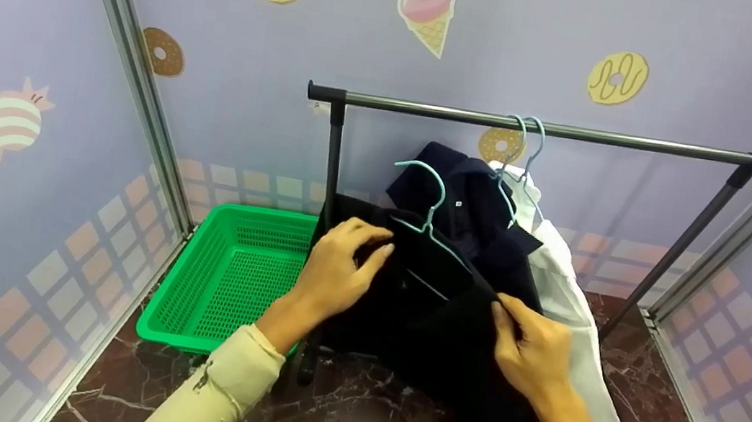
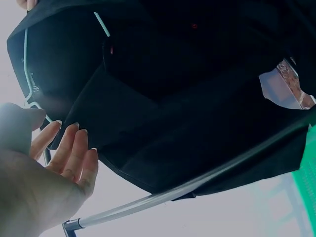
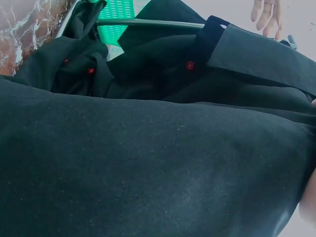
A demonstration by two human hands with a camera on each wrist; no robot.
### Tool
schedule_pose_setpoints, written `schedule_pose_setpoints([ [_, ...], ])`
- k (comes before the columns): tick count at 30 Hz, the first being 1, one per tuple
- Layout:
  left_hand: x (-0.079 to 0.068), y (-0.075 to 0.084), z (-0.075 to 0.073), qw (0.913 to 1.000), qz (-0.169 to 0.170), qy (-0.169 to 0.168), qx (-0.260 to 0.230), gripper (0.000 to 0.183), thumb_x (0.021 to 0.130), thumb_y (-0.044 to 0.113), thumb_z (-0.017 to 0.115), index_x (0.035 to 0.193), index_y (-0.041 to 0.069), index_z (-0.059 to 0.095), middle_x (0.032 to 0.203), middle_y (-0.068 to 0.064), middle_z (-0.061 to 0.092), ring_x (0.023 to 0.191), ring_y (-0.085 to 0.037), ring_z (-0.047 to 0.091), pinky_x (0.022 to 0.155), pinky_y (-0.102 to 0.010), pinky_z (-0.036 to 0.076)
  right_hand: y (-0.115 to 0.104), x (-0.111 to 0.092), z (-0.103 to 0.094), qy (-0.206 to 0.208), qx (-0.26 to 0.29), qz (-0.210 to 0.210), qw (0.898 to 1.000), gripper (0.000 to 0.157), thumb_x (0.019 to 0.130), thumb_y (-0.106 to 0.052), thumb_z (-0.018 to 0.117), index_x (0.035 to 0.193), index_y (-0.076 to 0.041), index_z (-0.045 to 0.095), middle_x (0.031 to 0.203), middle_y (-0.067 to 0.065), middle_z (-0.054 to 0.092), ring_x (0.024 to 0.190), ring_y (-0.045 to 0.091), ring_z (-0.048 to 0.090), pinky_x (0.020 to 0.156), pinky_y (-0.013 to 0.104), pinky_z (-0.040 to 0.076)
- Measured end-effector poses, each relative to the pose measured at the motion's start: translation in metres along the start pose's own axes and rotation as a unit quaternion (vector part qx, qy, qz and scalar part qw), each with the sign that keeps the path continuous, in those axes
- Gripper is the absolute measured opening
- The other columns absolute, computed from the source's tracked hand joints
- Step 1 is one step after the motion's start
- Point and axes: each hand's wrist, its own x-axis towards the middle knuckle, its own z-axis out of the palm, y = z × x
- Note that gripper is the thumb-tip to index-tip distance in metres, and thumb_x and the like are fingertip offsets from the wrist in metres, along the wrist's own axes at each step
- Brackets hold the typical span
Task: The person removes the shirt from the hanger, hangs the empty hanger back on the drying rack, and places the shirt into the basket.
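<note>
A black shirt [image 1: 429,356] with red buttons hangs spread between the two hands, a light blue hanger [image 1: 441,194] inside its neck. The hanger's hook sticks up free, below the rail. My right hand [image 1: 536,348] pinches the shirt's right shoulder edge between thumb and fingers. At the left side of the collar, my left hand [image 1: 336,267] has its thumb and fingers apart. The left wrist view shows the fingers [image 2: 74,153] loosely bent beside the cloth, gripping nothing. In the right wrist view, black cloth hides most of the right hand.
A metal rail [image 1: 426,109] of a clothes rack crosses behind the hands. On it hang a navy shirt [image 1: 466,186] and a white shirt [image 1: 559,279] on light blue hangers. A green basket [image 1: 146,326] stands on the floor at left, beside the rack's post [image 1: 333,154].
</note>
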Motion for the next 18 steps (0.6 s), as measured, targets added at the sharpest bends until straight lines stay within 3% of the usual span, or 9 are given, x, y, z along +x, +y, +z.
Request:
schedule_pose_setpoints([
  [5, 0.0034, 0.0038, -0.0005, 0.9998, 0.013, 0.015, -0.004, 0.023, 0.105, 0.023, 0.070, 0.119, 0.008, 0.079, 0.111, -0.007, 0.075, 0.102, -0.025, 0.072, 0.091, -0.044, 0.059, 0.0003, -0.0002, -0.0002, -0.003, 0.010, 0.002, 1.000, 0.010, 0.088, -0.001, 0.075, 0.095, -0.004, 0.081, 0.083, 0.009, 0.081, 0.070, 0.029, 0.078, 0.064, 0.041, 0.058],
  [12, 0.0036, 0.0027, -0.0021, 0.9994, 0.023, 0.027, -0.005, 0.021, 0.104, 0.023, 0.070, 0.117, 0.008, 0.079, 0.109, -0.006, 0.075, 0.102, -0.024, 0.072, 0.091, -0.043, 0.060, 0.0024, -0.0016, -0.0011, -0.003, 0.012, 0.006, 1.000, 0.011, 0.097, -0.010, 0.072, 0.095, -0.004, 0.081, 0.082, 0.010, 0.081, 0.071, 0.030, 0.078, 0.065, 0.041, 0.058],
  [18, 0.0006, -0.0008, -0.0043, 0.9992, 0.023, 0.031, -0.006, 0.020, 0.104, 0.022, 0.070, 0.116, 0.009, 0.080, 0.109, -0.007, 0.075, 0.102, -0.023, 0.072, 0.092, -0.042, 0.060, 0.0022, -0.0016, -0.0038, -0.009, 0.011, 0.014, 1.000, 0.009, 0.095, -0.007, 0.073, 0.094, -0.003, 0.081, 0.083, 0.011, 0.081, 0.072, 0.031, 0.079, 0.066, 0.042, 0.058],
])
